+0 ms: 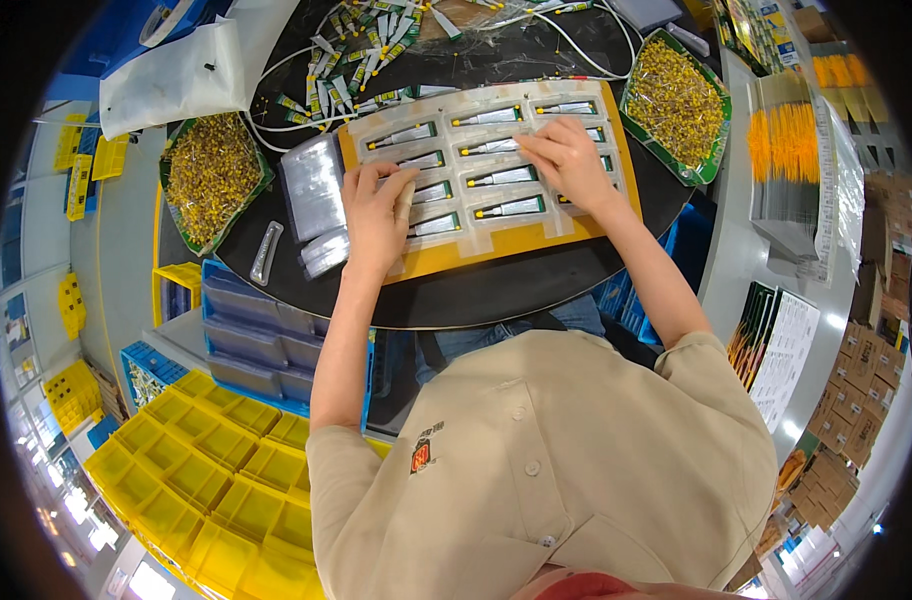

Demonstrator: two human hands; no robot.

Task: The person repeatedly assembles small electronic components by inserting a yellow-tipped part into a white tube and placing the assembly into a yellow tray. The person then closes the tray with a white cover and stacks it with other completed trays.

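Observation:
A whitish blister tray [466,235] lies on a yellow-orange board [446,262] on the round black table. Rows of small tubes with dark green and white labels and yellow tips, such as one tube [510,207], fill its cavities. My left hand [378,215] rests at the tray's left side, fingers curled together over the left column; anything between the fingertips is hidden. With thumb and forefinger pinched, my right hand [573,168] is at the end of a middle-column tube [488,148]; what the pinch holds is too small to tell.
Green trays of tiny yellow pieces stand left [212,180] and right [678,105]. A pile of loose tubes [371,45] lies at the back. Clear plastic sheets [314,187] are stacked left of the board, near a small grey tool [266,252]. Yellow crates [191,470] stand lower left.

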